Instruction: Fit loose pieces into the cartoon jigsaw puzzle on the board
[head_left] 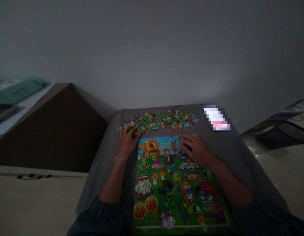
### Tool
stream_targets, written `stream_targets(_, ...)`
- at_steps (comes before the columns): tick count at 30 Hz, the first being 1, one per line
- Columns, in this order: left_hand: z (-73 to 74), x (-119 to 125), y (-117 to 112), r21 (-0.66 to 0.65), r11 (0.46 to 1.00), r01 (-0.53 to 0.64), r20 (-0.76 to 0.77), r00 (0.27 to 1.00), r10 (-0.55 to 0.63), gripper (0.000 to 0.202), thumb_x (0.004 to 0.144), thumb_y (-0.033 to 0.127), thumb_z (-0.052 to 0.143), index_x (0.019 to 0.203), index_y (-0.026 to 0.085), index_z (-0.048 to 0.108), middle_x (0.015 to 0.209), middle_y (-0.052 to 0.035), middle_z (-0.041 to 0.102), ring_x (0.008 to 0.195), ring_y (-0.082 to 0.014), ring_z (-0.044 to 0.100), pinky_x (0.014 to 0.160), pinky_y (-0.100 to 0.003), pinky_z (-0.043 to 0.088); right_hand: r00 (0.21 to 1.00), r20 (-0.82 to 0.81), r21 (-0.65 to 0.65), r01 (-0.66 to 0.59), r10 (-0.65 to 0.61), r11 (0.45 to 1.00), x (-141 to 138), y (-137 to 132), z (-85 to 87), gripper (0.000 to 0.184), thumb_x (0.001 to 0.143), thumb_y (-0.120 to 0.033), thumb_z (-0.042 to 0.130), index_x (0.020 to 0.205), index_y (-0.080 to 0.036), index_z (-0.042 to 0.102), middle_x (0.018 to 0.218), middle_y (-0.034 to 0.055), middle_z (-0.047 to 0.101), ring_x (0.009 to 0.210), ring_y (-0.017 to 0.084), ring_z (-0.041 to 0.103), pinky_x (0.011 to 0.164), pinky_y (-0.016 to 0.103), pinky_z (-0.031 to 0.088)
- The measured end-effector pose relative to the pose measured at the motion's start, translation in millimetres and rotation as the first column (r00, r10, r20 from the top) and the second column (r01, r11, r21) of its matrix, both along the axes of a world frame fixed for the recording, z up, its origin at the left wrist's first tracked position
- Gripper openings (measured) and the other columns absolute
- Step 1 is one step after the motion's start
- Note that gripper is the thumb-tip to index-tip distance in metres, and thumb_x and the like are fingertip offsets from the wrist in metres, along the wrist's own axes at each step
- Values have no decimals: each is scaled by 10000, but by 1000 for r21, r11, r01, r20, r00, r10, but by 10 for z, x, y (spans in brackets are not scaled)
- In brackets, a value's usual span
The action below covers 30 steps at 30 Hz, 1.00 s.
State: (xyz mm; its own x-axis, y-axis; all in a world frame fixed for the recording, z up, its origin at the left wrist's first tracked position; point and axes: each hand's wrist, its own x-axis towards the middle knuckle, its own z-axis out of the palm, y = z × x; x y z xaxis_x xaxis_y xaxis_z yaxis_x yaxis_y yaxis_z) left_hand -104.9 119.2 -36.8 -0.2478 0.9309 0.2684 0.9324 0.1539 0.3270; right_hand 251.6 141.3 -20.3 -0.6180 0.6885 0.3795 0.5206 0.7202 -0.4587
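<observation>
1. Resting the curled fingers (124, 132) of the left hand (127, 143) on loose cardboard jigsaw pieces (157, 120) just beyond the illustrated puzzle board (164, 186); any grip cannot be told.
2. Right hand (192, 149), fingers loosely spread, lies on the board's far edge; any hold is unclear.
3. Pieces look light and stiff, probably best pinched by their edges.

It's dim here, and the whole picture looks underexposed and soft. A pale glow lifts the wall (211, 88) above the far right corner of the grey cloth (230, 157), while my forearms (112, 183) sink into shadow. Shapes stretch toward the frame's edges, and a white-and-pink object (216, 118) is pixelated into blocks.
</observation>
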Motion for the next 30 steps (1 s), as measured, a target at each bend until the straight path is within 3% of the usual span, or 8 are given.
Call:
stream_targets(14, -29, -457, -28, -57, 998, 26, -60, 998, -29, 382, 970, 408, 648, 1283, 191, 610, 1351, -112, 608, 1183, -264, 624, 1009, -502, 554, 994, -105, -25, 10, -12, 1000, 26, -13, 34, 297, 1022, -273, 497, 1195, -253, 738, 1137, 104, 745, 1067, 266, 665, 952, 506, 537)
stream_targets(20, -26, -456, 3, -39, 994, 106, -2, 994, -106, 372, 972, 398, 647, 1276, 186, 612, 1333, -110, 617, 1166, -258, 632, 996, -494, 562, 993, -119, -29, 17, -21, 999, 36, -5, 50, 286, 1013, -262, 509, 1176, -246, 743, 1116, 102, 749, 1047, 265, 668, 945, 499, 541)
stream_targets(30, 292, -156, -110, 22, 929, 368, 254, 897, -362, 257, 981, 367, 631, 1135, 165, 670, 1311, -107, 634, 1170, -246, 633, 961, -453, 581, 990, -130, -16, 48, -50, 999, 46, -13, 98, 281, 1014, -285, 511, 1143, -245, 757, 1081, 102, 752, 1023, 261, 666, 926, 479, 537)
